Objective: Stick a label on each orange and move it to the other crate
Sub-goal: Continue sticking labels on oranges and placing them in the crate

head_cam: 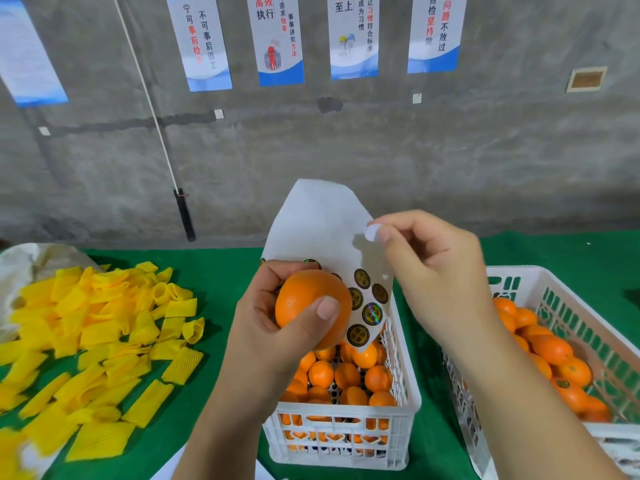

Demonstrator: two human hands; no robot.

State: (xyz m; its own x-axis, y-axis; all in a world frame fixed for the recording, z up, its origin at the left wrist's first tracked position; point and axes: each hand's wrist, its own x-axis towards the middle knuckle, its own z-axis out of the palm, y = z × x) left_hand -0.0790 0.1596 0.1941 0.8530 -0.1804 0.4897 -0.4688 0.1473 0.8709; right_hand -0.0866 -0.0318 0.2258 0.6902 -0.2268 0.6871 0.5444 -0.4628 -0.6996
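The left hand (277, 327) has its grip clamped on an orange (308, 303), thumb pressed across the fruit's front and fingers curled round its far side. The same hand also holds a white label sheet (322, 223) behind the orange; the sheet stands up and curls away from the person, its lower part carrying round dark labels (372, 313) with gold print, some hidden by the fruit. The right hand (433, 275) is raised just beside the sheet's right edge, its grip closed in a pinch of thumb and forefinger on a small round label (372, 233), seen from its pale back side. That label is clear of the sheet and apart from the orange.

Both hands hover over a white slotted crate (343, 438) near the front edge of the green-covered counter (228, 271); this crate holds many oranges. A second white crate (554, 289) stands to the right, near the counter's right edge, also holding oranges, at least one of which shows a dark round label on top.

Toward the counter's left side lies a spread heap of yellow foam net sleeves (97, 341), with a pale bag (27, 265) behind it at the back-left corner. A grey wall (381, 150) with hanging posters (277, 39) rises behind the counter.
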